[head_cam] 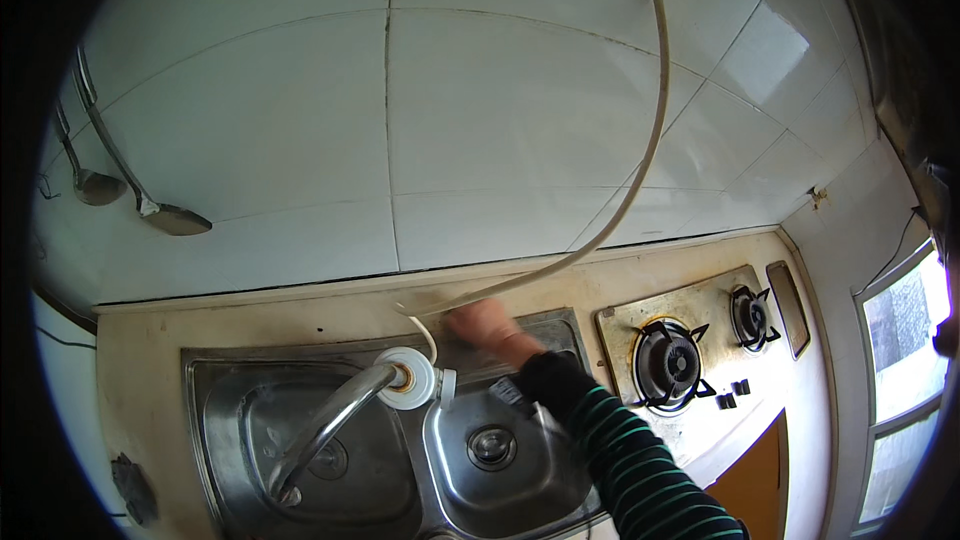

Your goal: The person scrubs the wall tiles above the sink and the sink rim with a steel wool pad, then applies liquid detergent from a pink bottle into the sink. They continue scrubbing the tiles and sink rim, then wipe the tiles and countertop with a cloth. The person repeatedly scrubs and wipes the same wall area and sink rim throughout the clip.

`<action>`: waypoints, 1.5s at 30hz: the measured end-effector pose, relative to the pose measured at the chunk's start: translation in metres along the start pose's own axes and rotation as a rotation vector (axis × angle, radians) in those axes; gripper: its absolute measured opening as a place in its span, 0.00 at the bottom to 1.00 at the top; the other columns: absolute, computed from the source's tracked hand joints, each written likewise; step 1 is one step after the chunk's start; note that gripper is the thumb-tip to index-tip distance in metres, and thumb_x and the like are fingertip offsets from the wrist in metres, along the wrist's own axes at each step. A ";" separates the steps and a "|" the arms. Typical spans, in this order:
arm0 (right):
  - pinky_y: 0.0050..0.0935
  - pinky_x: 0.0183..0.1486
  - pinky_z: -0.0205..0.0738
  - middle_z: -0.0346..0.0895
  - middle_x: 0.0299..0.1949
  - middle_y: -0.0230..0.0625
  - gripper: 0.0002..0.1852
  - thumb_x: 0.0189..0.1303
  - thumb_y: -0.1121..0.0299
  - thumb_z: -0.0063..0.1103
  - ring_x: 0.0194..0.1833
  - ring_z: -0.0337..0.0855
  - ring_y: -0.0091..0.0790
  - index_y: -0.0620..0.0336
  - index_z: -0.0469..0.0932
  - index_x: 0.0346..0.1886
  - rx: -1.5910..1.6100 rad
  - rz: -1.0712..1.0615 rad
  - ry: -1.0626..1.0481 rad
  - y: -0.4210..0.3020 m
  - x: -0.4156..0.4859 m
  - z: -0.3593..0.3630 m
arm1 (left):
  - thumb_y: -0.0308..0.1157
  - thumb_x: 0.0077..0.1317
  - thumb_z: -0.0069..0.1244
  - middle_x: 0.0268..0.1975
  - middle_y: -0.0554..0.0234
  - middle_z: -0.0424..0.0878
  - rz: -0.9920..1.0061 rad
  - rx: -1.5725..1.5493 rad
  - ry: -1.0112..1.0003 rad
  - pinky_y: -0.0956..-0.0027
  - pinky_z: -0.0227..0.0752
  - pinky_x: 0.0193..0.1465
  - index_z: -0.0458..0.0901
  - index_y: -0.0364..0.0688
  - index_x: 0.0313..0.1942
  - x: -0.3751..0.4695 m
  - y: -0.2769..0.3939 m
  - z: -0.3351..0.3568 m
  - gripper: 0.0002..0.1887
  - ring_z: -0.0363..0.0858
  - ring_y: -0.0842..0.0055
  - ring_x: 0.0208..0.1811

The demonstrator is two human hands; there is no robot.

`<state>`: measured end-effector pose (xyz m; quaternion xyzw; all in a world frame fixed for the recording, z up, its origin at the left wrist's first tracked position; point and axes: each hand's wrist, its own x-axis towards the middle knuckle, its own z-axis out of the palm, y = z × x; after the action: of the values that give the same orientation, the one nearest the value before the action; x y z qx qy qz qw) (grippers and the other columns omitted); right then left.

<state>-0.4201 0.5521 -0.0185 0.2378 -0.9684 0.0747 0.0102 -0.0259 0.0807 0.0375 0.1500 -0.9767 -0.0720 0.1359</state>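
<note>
My right hand [486, 326], in a dark sleeve with green stripes, reaches across the small sink basin to the counter behind it. The hand is blurred, and whether its fingers grip anything cannot be told. A long pale hose or cable [656, 127] comes down along the wall, and its lower stretch runs right at the fingertips. A thin white cord [427, 337] runs from there to the white round base of the curved metal faucet [330, 420]. My left hand is out of view. Before me lies the double stainless steel sink [421, 457].
A gas stove [619, 330] with two burners stands right of the sink. A metal spatula [176, 219] and a ladle [99, 187] hang on the tiled wall at left. A dark cloth-like item [133, 487] lies at the counter's left. A window [904, 337] is far right.
</note>
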 end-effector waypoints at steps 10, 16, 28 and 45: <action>0.45 0.49 0.65 0.78 0.40 0.37 0.12 0.55 0.61 0.55 0.44 0.75 0.46 0.57 0.79 0.37 -0.188 0.619 0.368 0.145 -0.087 -0.003 | 0.30 0.66 0.38 0.55 0.43 0.73 0.057 0.069 -0.082 0.48 0.60 0.57 0.74 0.38 0.52 -0.003 -0.008 -0.001 0.16 0.70 0.47 0.55; 0.44 0.43 0.70 0.75 0.34 0.37 0.07 0.50 0.68 0.55 0.43 0.74 0.43 0.57 0.76 0.32 -0.241 0.507 0.250 0.055 -0.023 0.011 | 0.32 0.66 0.38 0.56 0.43 0.73 0.083 0.010 -0.051 0.52 0.62 0.57 0.74 0.39 0.52 0.000 -0.004 0.001 0.16 0.71 0.50 0.56; 0.39 0.54 0.69 0.77 0.46 0.42 0.23 0.51 0.71 0.63 0.54 0.73 0.47 0.57 0.74 0.53 0.222 0.390 0.269 0.130 -0.137 -0.055 | 0.40 0.73 0.29 0.57 0.44 0.72 0.015 0.069 -0.108 0.49 0.59 0.58 0.74 0.39 0.54 -0.008 -0.015 0.007 0.21 0.68 0.48 0.57; 0.43 0.45 0.70 0.76 0.34 0.42 0.07 0.47 0.70 0.61 0.43 0.75 0.48 0.57 0.81 0.32 0.023 0.581 0.261 0.121 -0.155 -0.048 | 0.38 0.68 0.32 0.59 0.46 0.72 -0.038 0.121 -0.015 0.54 0.61 0.61 0.74 0.37 0.52 -0.038 -0.083 0.055 0.21 0.68 0.52 0.59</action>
<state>-0.3391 0.7370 0.0029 -0.0603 -0.9854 0.1151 0.1100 0.0159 0.0197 -0.0389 0.1757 -0.9772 -0.0166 0.1180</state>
